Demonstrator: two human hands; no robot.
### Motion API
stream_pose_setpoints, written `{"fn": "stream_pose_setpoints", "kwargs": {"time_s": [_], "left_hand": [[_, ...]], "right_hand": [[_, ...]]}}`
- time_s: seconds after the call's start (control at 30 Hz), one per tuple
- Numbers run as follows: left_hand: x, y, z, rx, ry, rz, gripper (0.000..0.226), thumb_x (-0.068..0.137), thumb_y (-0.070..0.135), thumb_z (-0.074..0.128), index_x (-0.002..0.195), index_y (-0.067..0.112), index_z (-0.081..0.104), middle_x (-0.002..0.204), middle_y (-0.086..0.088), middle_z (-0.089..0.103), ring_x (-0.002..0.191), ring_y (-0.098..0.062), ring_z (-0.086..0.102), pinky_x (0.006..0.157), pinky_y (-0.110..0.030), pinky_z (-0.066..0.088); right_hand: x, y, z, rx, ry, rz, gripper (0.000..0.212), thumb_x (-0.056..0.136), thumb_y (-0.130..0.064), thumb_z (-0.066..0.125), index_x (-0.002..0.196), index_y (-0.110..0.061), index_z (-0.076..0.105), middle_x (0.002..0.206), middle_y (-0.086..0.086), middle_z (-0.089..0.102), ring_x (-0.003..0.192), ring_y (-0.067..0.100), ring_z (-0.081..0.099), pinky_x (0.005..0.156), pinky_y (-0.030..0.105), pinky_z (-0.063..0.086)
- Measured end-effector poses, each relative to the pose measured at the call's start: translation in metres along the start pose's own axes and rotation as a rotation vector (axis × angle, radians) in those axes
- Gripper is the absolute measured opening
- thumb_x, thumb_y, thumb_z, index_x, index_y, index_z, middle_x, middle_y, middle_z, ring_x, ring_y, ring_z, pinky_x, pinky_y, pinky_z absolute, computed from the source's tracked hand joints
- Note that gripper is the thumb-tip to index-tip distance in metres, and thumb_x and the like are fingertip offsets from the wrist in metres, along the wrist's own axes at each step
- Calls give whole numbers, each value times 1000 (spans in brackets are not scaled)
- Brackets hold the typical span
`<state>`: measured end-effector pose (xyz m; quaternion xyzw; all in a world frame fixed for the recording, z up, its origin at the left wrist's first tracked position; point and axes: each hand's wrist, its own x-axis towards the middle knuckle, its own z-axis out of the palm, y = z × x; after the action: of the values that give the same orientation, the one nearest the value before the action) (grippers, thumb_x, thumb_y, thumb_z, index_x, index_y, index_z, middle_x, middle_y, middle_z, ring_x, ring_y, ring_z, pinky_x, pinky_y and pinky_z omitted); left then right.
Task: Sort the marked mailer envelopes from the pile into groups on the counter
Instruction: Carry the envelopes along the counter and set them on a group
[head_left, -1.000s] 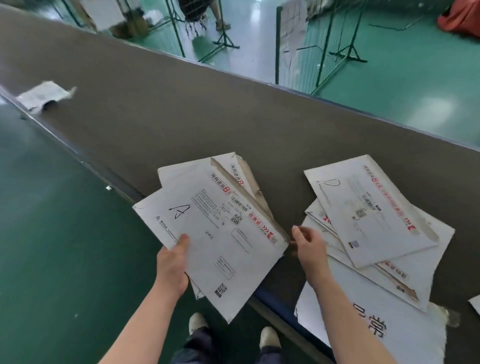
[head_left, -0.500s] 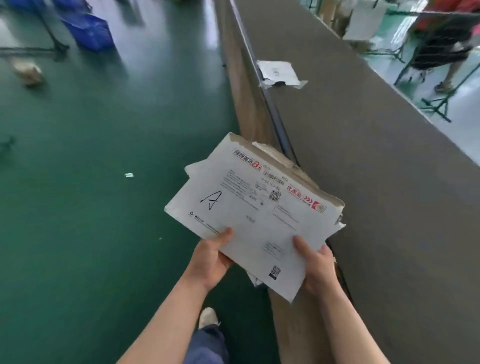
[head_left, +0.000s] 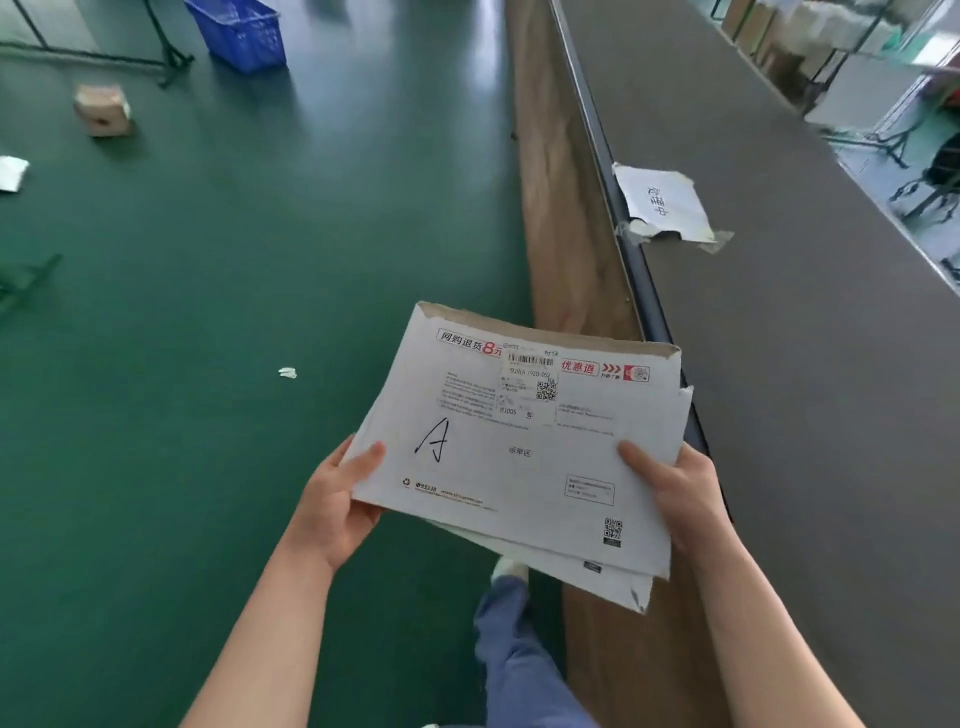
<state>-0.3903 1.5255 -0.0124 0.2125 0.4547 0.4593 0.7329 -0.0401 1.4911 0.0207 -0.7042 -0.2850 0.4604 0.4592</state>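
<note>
One view only, from the person's head, tilted forward and down. It sits close above a stack of envelopes (head_left: 519, 447) at centre frame, looks along the grey counter (head_left: 779, 364) running up the right, and takes in green floor (head_left: 208, 312) on the left.

Grey counter (head_left: 779, 364), torn taped paper sign (head_left: 662, 205) near its edge

Top mailer envelope (head_left: 524, 441): white, red banner print, black handwritten "A", black QR codes. Floor (head_left: 208, 312) green; counter (head_left: 779, 364) at 2 o'clock dark grey, wood-grain side. Basket (head_left: 239, 31) at 11 o'clock blue.
</note>
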Motion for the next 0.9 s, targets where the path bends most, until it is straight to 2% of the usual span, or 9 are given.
{"fn": "stream_pose_setpoints", "kwargs": {"time_s": [0.07,0.13,0.27,0.37,0.47,0.57,0.67,0.77,0.9], "left_hand": [[43,13,13,135,29,-7,42,84,5,69,125,9,64,121,-15,73,105,-31,73,79,-36,64],[95,29,31,221,72,30,36,87,-3,67,121,10,66,116,-12,76,100,-28,75,77,-35,62],[208,75,80,222,170,122,30,93,-4,62,119,11,68,115,-13,76,96,-27,76,75,-37,62],[280,121,120,210,185,162,35,95,-3,60,128,8,65,120,-14,75,106,-32,73,86,-43,59],[342,163,149,205,209,177,35,97,-3,59,130,8,64,120,-13,74,108,-32,71,92,-43,58],[401,196,157,223,221,178,31,97,-1,59,124,11,66,114,-10,76,104,-30,71,85,-40,59],[458,220,153,339,166,106,34,89,-3,68,120,11,68,114,-10,77,102,-31,72,83,-43,57],[541,252,136,396,81,5,54,70,-5,80,121,5,66,119,-15,75,108,-35,72,86,-45,60],[654,293,130,258,78,18,68,65,2,79,130,8,59,124,-15,72,110,-35,72,80,-43,63]], "right_hand": [[47,-10,7,45,51,0,22,89,-20,79,106,-9,71,99,10,79,87,35,77,81,57,62],[100,-24,14,138,86,-23,22,92,-17,75,112,-12,67,104,10,78,88,32,77,73,49,65],[213,-66,31,292,-48,-50,49,95,-6,68,135,-31,54,103,6,78,88,23,78,63,35,64],[289,-102,58,181,-152,-39,63,91,-3,72,145,-27,52,116,5,74,92,18,77,67,27,62],[353,-148,85,98,-107,-77,63,90,-4,74,145,-26,53,127,1,69,95,7,73,65,19,59],[412,-189,107,117,-81,-88,72,90,-2,72,148,-32,43,111,-3,72,80,8,76,56,19,57],[473,-217,125,72,-71,-96,68,91,0,69,149,-28,46,102,-3,75,78,10,77,55,22,58],[556,-248,160,-11,-83,-101,54,93,-2,68,138,-29,56,99,-5,76,77,10,77,54,22,58],[663,-309,224,-94,-149,-129,36,94,-4,69,122,-27,66,96,-7,78,84,16,77,60,27,61]]}}
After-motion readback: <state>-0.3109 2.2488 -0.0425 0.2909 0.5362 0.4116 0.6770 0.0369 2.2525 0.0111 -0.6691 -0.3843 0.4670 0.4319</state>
